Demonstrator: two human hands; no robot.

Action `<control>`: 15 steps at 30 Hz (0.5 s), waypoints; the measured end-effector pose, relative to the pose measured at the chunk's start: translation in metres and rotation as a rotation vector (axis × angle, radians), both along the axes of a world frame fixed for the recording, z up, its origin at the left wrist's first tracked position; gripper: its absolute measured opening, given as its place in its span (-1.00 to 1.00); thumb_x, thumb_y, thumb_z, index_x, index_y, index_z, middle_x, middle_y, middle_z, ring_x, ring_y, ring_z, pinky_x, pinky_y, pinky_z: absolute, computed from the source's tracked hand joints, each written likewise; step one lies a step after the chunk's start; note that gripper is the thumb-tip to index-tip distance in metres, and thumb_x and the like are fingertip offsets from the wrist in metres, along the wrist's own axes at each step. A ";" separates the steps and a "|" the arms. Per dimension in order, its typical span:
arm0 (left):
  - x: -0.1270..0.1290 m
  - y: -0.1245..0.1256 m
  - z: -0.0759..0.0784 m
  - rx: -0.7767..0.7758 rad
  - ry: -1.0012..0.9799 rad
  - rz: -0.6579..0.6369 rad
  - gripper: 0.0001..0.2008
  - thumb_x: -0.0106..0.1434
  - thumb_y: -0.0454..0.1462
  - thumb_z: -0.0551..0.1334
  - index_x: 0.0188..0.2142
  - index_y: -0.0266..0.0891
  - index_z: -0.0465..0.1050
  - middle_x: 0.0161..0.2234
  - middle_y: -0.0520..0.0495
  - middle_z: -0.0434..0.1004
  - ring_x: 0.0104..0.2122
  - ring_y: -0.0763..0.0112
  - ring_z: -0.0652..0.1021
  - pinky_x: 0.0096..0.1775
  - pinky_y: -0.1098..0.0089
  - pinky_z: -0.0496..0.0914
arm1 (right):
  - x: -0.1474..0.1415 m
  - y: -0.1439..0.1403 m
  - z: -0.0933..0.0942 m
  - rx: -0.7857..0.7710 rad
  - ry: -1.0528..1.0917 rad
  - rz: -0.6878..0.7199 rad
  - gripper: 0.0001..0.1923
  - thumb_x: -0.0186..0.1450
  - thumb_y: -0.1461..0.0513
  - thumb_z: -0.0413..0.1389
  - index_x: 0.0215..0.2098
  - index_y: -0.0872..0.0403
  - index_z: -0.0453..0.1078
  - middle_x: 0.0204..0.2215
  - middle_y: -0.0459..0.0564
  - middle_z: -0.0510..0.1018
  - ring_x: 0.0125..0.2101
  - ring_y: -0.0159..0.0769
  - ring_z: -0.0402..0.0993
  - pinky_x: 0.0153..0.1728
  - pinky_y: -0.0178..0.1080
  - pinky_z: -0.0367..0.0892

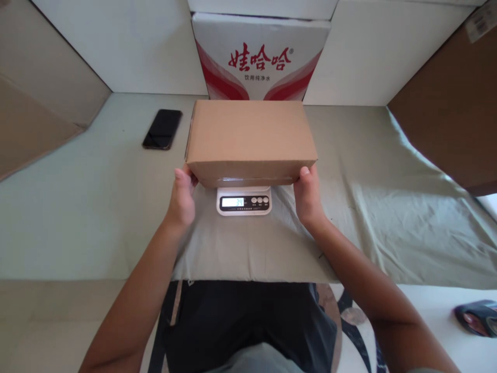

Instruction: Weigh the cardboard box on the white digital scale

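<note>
a table (77, 223) under a pale green cloth fills most of the view, creased toward the right. a white wall (151, 46) stands along its far edge, with a dark brown panel (446, 114) at the right and a tan panel (42, 114) at the left. the person's dark trousers (252, 311) show below the near edge. a white box (262, 57) with red lettering and red swooshes stands upright against the wall. in front of it, a plain cardboard box (251, 137) is in the middle of the table, above a scale (248, 203) and covering its back part; i cannot tell whether it rests on the plate. part of a dark shoe (476, 317) shows at lower right. the left hand (181, 199) is curled at the box's near left corner, the right hand (308, 194) at the near right one, thumbs up, the box between them; most of the other fingers are hidden. a black phone (162, 129) lies left of the box. the scale's lit display (233, 202) seems to read 34, beside three round buttons (260, 200).
</note>
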State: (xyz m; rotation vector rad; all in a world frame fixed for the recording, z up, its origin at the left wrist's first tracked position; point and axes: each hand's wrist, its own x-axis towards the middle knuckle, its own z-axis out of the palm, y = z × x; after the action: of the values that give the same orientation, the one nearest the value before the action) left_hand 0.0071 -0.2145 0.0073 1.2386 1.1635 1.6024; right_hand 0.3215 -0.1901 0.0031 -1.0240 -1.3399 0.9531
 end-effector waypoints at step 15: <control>0.007 -0.007 0.022 -0.057 0.074 0.019 0.10 0.49 0.75 0.15 0.47 0.08 0.84 0.48 -0.22 0.84 0.76 -0.36 0.49 0.68 -0.20 0.56 | -0.003 0.003 0.005 0.068 0.085 0.001 -0.15 0.61 -0.50 0.22 0.64 -0.35 0.56 0.66 -0.03 0.68 0.86 0.26 0.33 0.95 0.42 0.17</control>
State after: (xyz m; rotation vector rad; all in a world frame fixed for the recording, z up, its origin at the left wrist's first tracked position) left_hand 0.0145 -0.2216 0.0298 1.2632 1.2615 1.5380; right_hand 0.3187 -0.1874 0.0085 -0.9223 -1.2935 0.9354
